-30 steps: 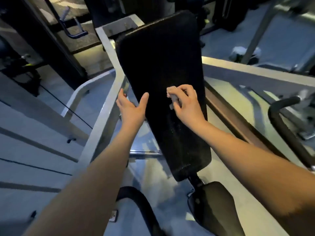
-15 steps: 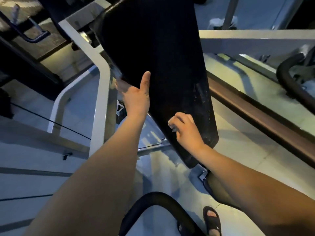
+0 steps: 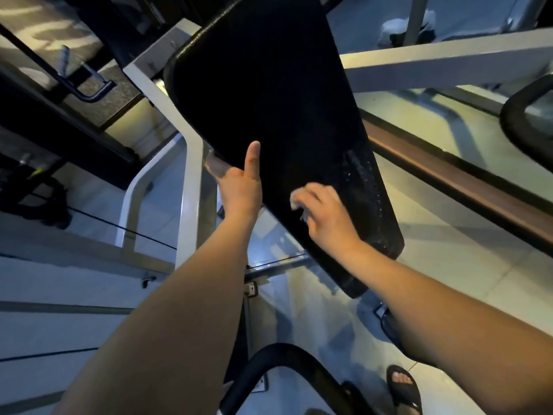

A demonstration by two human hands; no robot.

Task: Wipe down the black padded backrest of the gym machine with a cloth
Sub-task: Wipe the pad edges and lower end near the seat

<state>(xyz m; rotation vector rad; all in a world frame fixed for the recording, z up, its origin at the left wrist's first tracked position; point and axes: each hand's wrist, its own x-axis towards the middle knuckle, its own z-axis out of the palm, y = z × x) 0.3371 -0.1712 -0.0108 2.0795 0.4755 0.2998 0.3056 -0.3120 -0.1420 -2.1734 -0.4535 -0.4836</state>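
Backrest: black padded slab, tilted, fixed to a pale metal frame just left of it. Cloth: small, pale, wadded against the backrest's lower face under the right hand, fingers curled round it. Left hand clamps the backrest's left edge, thumb up the face.

Judged: padding firm yet yielding, probably slick near the speckled streak by its right edge. The cloth is soft and light, best held bunched.

Tiled floor below the backrest; dim gym.

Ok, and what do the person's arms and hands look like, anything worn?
The left forearm and right forearm are bare, no sleeves in view. The left hand and right hand wear no gloves, and no watch, ring or wristband shows, though the right hand is motion-blurred.
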